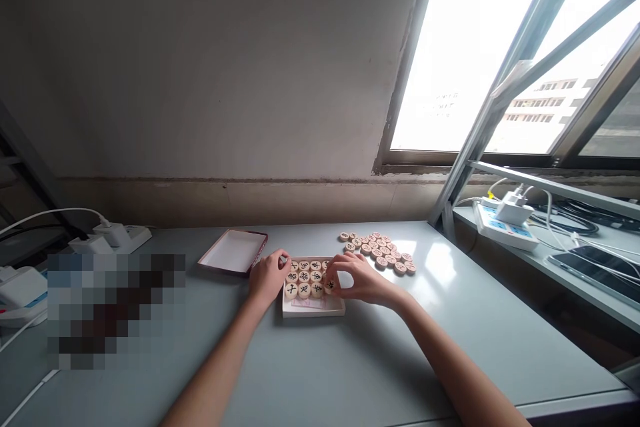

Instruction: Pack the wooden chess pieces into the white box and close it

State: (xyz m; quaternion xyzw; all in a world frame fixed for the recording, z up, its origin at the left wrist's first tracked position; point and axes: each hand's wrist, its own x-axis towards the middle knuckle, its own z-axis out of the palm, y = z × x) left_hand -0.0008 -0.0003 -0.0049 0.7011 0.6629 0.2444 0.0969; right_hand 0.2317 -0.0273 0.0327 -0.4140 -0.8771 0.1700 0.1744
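Note:
Round wooden xiangqi pieces with black characters stand in rows in a shallow white box (313, 307) on the grey table (380, 353). My right hand (361, 280) pinches one piece (329, 285) at the box's right side, between fingers and thumb. My left hand (269, 278) lies against the box's left edge, its fingertips beside the pieces, and I cannot tell whether it grips the box. A loose heap of similar pieces (376, 251) lies beyond my right hand. The open box lid (234, 251), white inside with a dark red rim, sits beyond my left hand.
A power strip (505, 227) with a charger, cables and a phone (595, 270) lie on a lower shelf at right. Another power strip (117, 238) and a white device (23, 293) sit at left, beside a pixelated patch. An open window is at upper right.

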